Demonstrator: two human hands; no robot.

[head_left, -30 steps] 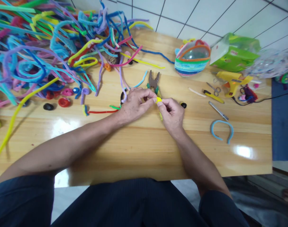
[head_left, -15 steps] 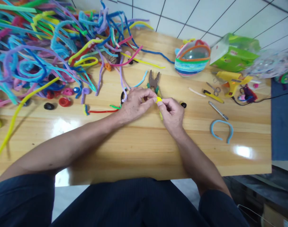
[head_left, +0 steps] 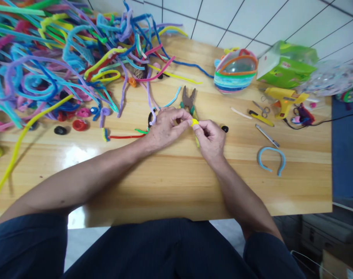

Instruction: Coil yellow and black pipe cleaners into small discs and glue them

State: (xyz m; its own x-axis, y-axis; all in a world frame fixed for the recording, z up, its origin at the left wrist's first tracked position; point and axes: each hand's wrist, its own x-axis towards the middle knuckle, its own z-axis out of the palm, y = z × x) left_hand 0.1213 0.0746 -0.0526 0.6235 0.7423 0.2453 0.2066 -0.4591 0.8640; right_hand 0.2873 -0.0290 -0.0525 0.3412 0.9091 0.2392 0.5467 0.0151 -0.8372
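Observation:
A small yellow fuzzy piece (head_left: 195, 122) is pinched between the fingertips of both hands. My left hand (head_left: 170, 126) grips it from the left with thumb and forefinger. From the right, my right hand (head_left: 210, 138) holds it the same way, fingers curled. Just behind the hands lie pliers (head_left: 189, 97) with rusty jaws spread; their handles are partly hidden by my hands. A red strip (head_left: 127, 136) with a yellow and blue end lies left of my left hand. The exact shape of the yellow piece is too small to tell.
Tangled colourful pipe cleaners (head_left: 74, 58) fill the back left. A striped round basket (head_left: 235, 73) and a green box (head_left: 288, 66) stand at the back right. Nearby lie a yellow glue gun (head_left: 285, 101), scissors (head_left: 263, 110), a cutter (head_left: 262, 118) and a blue curved piece (head_left: 271, 150).

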